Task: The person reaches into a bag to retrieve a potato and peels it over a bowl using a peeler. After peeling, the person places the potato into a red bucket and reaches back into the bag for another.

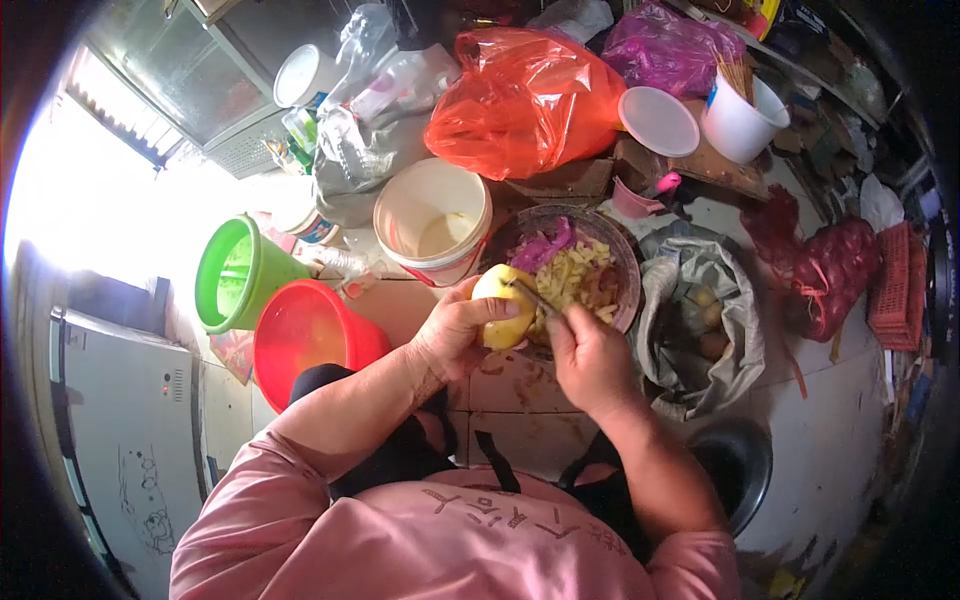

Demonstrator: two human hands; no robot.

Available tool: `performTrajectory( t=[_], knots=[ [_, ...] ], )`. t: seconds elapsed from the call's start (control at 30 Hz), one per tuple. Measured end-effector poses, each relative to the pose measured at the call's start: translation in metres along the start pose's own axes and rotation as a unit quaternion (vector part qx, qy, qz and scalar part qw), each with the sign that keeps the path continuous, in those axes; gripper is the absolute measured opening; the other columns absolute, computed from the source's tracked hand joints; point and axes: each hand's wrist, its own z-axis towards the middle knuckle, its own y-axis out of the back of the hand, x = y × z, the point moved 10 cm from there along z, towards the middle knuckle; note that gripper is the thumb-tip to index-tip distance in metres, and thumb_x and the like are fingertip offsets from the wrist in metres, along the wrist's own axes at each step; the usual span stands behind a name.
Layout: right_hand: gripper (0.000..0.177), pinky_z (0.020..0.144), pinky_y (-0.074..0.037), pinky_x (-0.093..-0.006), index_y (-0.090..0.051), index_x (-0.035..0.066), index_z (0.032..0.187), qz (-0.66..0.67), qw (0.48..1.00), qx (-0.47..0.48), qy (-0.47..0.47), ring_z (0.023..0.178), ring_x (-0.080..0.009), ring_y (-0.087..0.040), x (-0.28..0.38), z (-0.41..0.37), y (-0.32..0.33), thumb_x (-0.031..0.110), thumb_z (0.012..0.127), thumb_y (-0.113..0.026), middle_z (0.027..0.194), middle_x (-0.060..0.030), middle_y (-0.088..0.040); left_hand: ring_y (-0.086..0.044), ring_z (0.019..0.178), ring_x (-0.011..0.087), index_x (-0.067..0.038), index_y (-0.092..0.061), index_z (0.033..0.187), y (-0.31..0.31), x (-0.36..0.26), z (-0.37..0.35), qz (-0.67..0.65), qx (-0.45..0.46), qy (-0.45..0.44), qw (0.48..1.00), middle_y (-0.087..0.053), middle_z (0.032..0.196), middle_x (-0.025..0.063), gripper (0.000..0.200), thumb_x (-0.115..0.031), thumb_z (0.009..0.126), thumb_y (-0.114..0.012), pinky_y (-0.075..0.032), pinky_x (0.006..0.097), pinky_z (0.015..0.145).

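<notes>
While in left grip (452, 328), yellow potato (502, 284) beneath blade (537, 299)

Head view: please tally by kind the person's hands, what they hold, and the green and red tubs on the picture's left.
Left hand plus right hand: 2
Peeled potato: 1
Thin metal tool: 1
Green tub: 1
Red tub: 1
Total: 6
</notes>
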Motion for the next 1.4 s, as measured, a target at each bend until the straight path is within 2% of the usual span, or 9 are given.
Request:
performTrajectory(
  t=[0.37,0.43,0.53,0.8,0.97,1.03,1.23,1.33,1.4],
  knots=[
    [0.02,0.062,-0.048,-0.0496,-0.055,0.003,0.09,-0.019,0.999,0.018,-0.026,0.073,-0.0433,-0.062,-0.029,0.013,-0.006,0.022,0.095,-0.055,0.075,-0.0206,-0.062,-0.064,0.097,0.0269,-0.01,-0.05,0.121,-0.005,0.006,0.0,-0.014,0.054,0.025,0.998,-0.061,0.106,0.0097,0.05,-0.005,0.077,-0.073,-0.059,0.0439,0.071],
    [0.023,0.064,-0.047,-0.0486,-0.056,0.003,0.09,-0.024,0.962,0.028,-0.271,0.075,-0.0441,-0.061,-0.102,0.008,0.004,0.025,0.097,-0.052,0.075,-0.022,-0.062,-0.063,0.097,0.028,-0.01,-0.05,0.122,-0.032,0.001,-0.021,-0.001,0.124,-0.004,0.992,-0.061,0.106,0.0098,0.06,0.0,0.07,-0.076,-0.058,0.0444,0.077],
    [0.03,0.059,-0.046,-0.0481,-0.057,0.002,0.087,-0.062,0.988,-0.036,-0.133,0.067,-0.0424,-0.061,-0.078,0.016,0.023,0.028,0.099,-0.05,0.072,-0.0212,-0.061,-0.064,0.095,0.0292,-0.008,-0.047,0.126,-0.012,0.0,-0.015,0.033,0.053,-0.027,0.998,-0.061,0.107,0.0119,0.069,-0.005,0.065,-0.079,-0.057,0.0427,0.082],
    [0.023,0.061,-0.048,-0.0476,-0.057,0.003,0.088,0.065,0.998,0.02,-0.013,0.071,-0.043,-0.062,0.003,0.012,0.008,0.025,0.096,-0.055,0.077,-0.0214,-0.063,-0.063,0.096,0.0219,-0.007,-0.048,0.12,0.0,-0.024,-0.001,0.174,-0.043,-0.1,0.979,-0.061,0.106,0.0072,0.063,0.007,0.066,-0.076,-0.055,0.0379,0.082],
    [0.024,0.066,-0.05,-0.0497,-0.058,0.002,0.089,0.011,0.999,0.025,-0.017,0.078,-0.0438,-0.063,-0.016,0.006,-0.002,0.024,0.096,-0.053,0.081,-0.0233,-0.064,-0.062,0.099,0.0185,-0.005,-0.05,0.118,-0.004,-0.026,-0.006,0.272,0.018,-0.14,0.952,-0.061,0.108,0.0058,0.065,0.007,0.062,-0.081,-0.055,0.0351,0.082],
    [0.028,0.068,-0.048,-0.0516,-0.059,0.002,0.09,-0.095,0.973,0.113,-0.179,0.078,-0.0453,-0.062,-0.087,0.0,-0.021,0.027,0.097,-0.051,0.08,-0.0243,-0.064,-0.061,0.101,0.0159,-0.005,-0.051,0.115,-0.031,-0.027,-0.015,0.305,0.119,-0.18,0.928,-0.06,0.109,0.0048,0.066,0.007,0.059,-0.084,-0.053,0.0306,0.084],
    [0.027,0.065,-0.047,-0.0509,-0.058,0.004,0.086,-0.006,0.989,0.046,-0.141,0.075,-0.0449,-0.061,-0.047,0.007,0.004,0.028,0.097,-0.052,0.073,-0.0231,-0.061,-0.061,0.097,0.0145,-0.004,-0.051,0.112,-0.014,-0.03,-0.007,0.307,0.024,-0.131,0.942,-0.06,0.106,0.0044,0.06,0.01,0.061,-0.08,-0.052,0.0299,0.084],
    [0.025,0.062,-0.047,-0.0497,-0.056,0.004,0.085,0.045,0.995,0.03,-0.084,0.073,-0.0445,-0.061,-0.015,0.006,0.007,0.026,0.096,-0.054,0.072,-0.0221,-0.06,-0.061,0.095,0.014,-0.004,-0.051,0.113,-0.004,-0.027,-0.001,0.318,-0.021,-0.126,0.939,-0.061,0.104,0.0047,0.06,0.011,0.062,-0.078,-0.053,0.0299,0.082],
    [0.023,0.06,-0.048,-0.0486,-0.055,0.004,0.086,0.026,0.999,0.03,-0.022,0.072,-0.0444,-0.061,0.001,0.0,0.003,0.025,0.096,-0.055,0.074,-0.0212,-0.061,-0.061,0.07,0.012,-0.006,-0.049,0.111,-0.001,-0.03,0.001,0.322,-0.04,-0.158,0.933,-0.06,0.093,0.0049,0.056,0.01,0.065,-0.077,-0.052,0.0278,0.056]
  ],
)
